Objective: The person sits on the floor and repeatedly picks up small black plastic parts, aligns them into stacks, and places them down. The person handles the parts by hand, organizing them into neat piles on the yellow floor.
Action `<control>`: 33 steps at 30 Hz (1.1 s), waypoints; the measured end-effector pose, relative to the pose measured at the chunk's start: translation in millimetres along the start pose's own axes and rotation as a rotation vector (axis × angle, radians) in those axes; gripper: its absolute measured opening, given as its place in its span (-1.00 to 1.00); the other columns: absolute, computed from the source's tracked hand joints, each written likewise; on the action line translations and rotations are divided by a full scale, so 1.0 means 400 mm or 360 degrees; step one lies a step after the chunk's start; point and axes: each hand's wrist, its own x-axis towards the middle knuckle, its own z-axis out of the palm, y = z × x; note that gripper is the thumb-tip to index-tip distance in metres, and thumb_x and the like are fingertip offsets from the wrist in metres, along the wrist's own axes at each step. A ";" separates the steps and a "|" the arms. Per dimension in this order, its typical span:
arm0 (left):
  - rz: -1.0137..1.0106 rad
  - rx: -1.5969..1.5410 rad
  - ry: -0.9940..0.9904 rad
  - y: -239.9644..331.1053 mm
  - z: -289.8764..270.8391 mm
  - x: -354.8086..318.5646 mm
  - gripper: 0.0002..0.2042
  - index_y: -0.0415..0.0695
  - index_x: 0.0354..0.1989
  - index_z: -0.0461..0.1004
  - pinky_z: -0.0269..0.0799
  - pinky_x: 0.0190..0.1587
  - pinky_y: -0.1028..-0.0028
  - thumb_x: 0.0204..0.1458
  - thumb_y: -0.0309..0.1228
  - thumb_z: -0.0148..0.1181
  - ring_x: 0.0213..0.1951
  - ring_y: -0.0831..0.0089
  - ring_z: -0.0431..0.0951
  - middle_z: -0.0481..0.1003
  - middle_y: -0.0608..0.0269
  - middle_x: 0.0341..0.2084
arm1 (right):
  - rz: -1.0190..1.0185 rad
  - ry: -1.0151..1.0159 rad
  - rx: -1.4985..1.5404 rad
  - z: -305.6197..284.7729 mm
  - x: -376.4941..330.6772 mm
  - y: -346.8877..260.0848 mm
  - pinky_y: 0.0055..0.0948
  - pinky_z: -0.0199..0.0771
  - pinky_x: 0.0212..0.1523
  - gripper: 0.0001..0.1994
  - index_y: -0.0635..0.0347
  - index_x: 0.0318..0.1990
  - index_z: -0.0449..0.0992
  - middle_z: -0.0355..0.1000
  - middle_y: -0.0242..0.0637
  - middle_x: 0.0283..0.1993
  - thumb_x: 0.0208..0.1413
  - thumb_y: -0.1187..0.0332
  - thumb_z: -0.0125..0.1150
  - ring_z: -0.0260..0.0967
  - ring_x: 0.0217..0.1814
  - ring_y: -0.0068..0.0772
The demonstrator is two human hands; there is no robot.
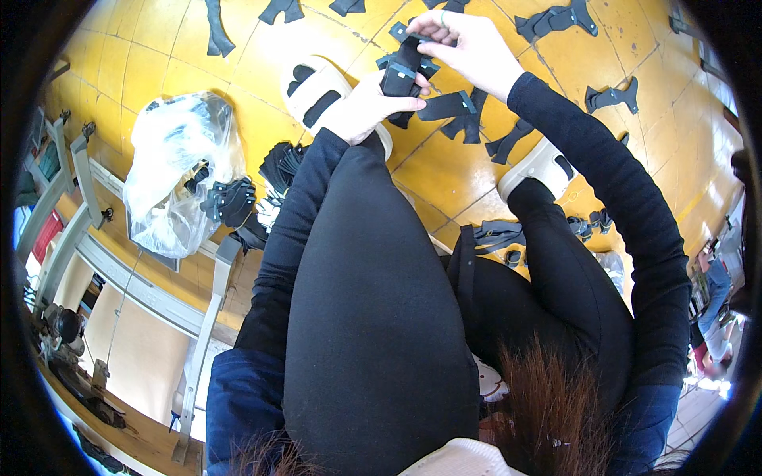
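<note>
Brown hair (556, 397) hangs over our black-trousered legs (365, 301). Beyond, our left hand (359, 107) grips a small stack of black fabric pieces (399, 79), our right hand (468, 49) pinches its far end, and similar pieces (611, 97) lie on the yellow tiled floor (448, 181).

Two hands (472, 51), two sandals (538, 168), one large plastic bag (171, 155) and at least eight black pieces (609, 97) show.

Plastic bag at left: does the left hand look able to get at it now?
Probably not: the left hand is holding black pieces, though only a white sandal seems between it and the plastic bag.
</note>
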 end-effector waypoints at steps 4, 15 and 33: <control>-0.0006 -0.0035 -0.0037 -0.008 -0.009 -0.004 -0.73 -0.18 -0.16 0.48 0.35 -0.04 0.54 -0.08 -0.51 0.31 -0.20 0.52 0.50 0.51 0.30 -0.28 | -0.0043 0.0028 -0.0016 0.000 0.003 0.028 -0.58 0.43 -0.09 -0.78 0.19 -0.08 0.50 0.51 -0.33 -0.23 0.11 0.38 0.18 0.45 -0.20 -0.55; 0.0121 0.0250 0.0170 0.016 0.001 0.007 -0.82 -0.15 -0.30 0.53 0.37 -0.07 0.55 -0.12 -0.55 0.32 -0.25 0.55 0.49 0.52 0.33 -0.32 | -0.0114 0.0144 -0.0246 -0.043 0.018 0.052 -0.53 0.42 -0.27 -0.86 0.27 -0.22 0.45 0.44 -0.30 -0.36 0.08 0.46 0.13 0.39 -0.31 -0.53; 0.0038 0.0219 0.0243 0.029 0.001 0.007 -0.75 -0.16 -0.22 0.54 0.34 -0.10 0.59 -0.12 -0.47 0.35 -0.22 0.60 0.45 0.52 0.37 -0.30 | -0.0186 0.0231 -0.0103 0.028 -0.025 0.021 -0.47 0.38 -0.12 -0.79 0.20 -0.14 0.49 0.46 -0.32 -0.26 0.13 0.31 0.10 0.41 -0.23 -0.41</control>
